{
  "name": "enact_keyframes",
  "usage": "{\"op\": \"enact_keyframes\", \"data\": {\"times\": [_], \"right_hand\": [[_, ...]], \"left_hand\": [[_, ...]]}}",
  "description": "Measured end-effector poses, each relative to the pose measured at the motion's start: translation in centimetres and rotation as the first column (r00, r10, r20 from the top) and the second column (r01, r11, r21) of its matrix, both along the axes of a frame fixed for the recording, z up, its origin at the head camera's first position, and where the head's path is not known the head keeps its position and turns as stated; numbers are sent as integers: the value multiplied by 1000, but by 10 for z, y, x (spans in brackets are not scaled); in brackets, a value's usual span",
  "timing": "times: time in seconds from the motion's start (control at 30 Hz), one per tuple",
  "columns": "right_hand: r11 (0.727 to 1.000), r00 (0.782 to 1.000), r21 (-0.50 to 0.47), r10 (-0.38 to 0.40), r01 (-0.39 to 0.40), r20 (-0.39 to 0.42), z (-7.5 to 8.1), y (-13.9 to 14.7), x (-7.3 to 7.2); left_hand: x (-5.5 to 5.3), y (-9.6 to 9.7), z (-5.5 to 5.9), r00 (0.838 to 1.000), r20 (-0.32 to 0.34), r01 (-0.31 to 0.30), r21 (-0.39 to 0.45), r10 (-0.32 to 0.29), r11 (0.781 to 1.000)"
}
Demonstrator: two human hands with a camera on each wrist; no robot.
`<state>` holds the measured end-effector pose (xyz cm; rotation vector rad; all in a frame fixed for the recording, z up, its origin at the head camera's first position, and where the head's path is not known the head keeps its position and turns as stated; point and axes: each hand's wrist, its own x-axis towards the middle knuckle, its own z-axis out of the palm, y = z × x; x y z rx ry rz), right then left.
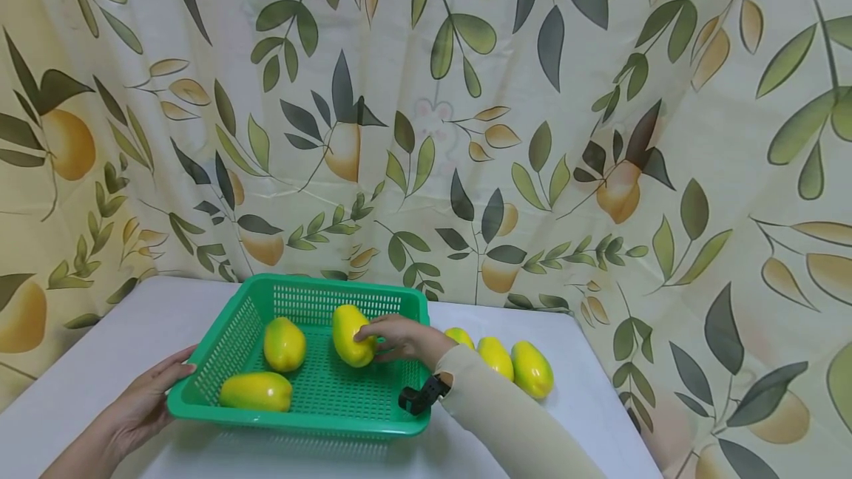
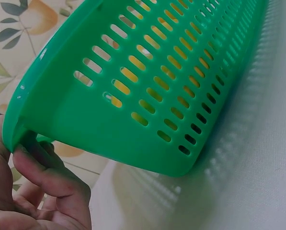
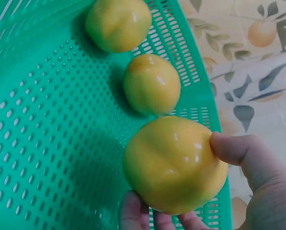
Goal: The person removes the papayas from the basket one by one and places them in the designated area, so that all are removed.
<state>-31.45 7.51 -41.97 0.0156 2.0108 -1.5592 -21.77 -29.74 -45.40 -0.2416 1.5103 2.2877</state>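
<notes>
**Over the right part of the green basket [image 1: 299, 424], a right hand [image 1: 403, 338] holds a yellow fruit [image 1: 349, 333]**

I see the yellow fruit low in the middle of the frame, inside the basket's sides. Its long way runs almost up and down. The top end leans a little left, and the other end points down and a bit right. The thumb is on one side and bent fingers are on the other, so the right hand has a hold of it. I can't tell if it touches the basket floor. In the right wrist view it looks almost round.

At the lower left, the left hand [image 1: 143, 403] grips the basket's rim near the corner. In the basket's left half, the back fruit [image 1: 285, 344] stands nearly up and down in the frame, and the front fruit [image 1: 256, 392] lies sideways. Three more fruits [image 1: 495, 358] sit at the right on the white table [image 1: 566, 338], near the pale sleeve [image 1: 506, 409].
</notes>
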Motion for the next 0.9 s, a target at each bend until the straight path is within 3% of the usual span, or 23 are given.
{"op": "enact_keyframes", "data": {"times": [0.6,0.9], "right_hand": [[993,994,-45,108,-108,10,24,13,15],[993,993,-37,115,-116,-10,33,22,28]], "left_hand": [[0,0,2,1000,14,-5,-14,5,1000],[0,-1,1,1000,17,-3,-24,3,1000]]}}
